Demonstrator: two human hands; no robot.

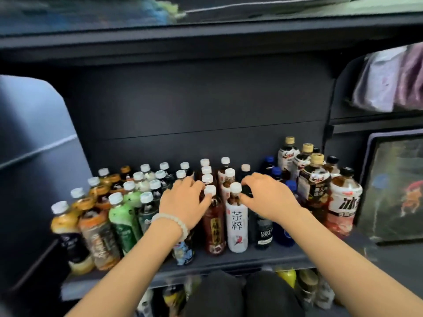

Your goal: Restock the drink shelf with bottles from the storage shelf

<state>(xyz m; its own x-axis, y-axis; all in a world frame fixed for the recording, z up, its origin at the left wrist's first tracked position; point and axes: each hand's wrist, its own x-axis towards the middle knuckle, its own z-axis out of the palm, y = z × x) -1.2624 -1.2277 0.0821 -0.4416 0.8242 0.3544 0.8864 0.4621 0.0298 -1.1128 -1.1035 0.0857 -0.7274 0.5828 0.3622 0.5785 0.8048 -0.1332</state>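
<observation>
Head view, nearest zone: two dark-clad knees [242, 291] sit at the bottom edge, with both bare forearms reaching over them toward the dark drink shelf [229, 261]. Below the shelf board, a lower level holds more bottles, blurred.

Front row on the shelf, left to right: an orange-labelled bottle [100, 239], a green-labelled bottle [123, 223], a dark brown tea bottle [214, 227], a white-labelled tea bottle [237, 227], and a black soda bottle [264, 232] partly hidden by the right wrist.

The left hand [183, 204], wearing a pale bead bracelet [171, 224] at the wrist, lies palm down over the bottles; its fingertips touch the white cap and neck of the dark brown tea bottle. Whether the fingers actually grasp the neck cannot be told.

The right hand [267, 197] lies palm down just beside the white-labelled tea bottle, fingers curled round a dark cap [246, 191] just behind that bottle's neck.

Mid zone: rows of white-capped bottles stand upright behind the hands. To the right, blue-capped bottles [277, 172] stand beside larger bottles with tan caps [317, 159] and a red-and-white-labelled bottle [343, 202].

Far zone: the dark back panel [194, 106] and an upper shelf board [206, 40]. At far right, folded pale fabric items [389, 83] sit in a neighbouring compartment above a framed picture [398, 188].
</observation>
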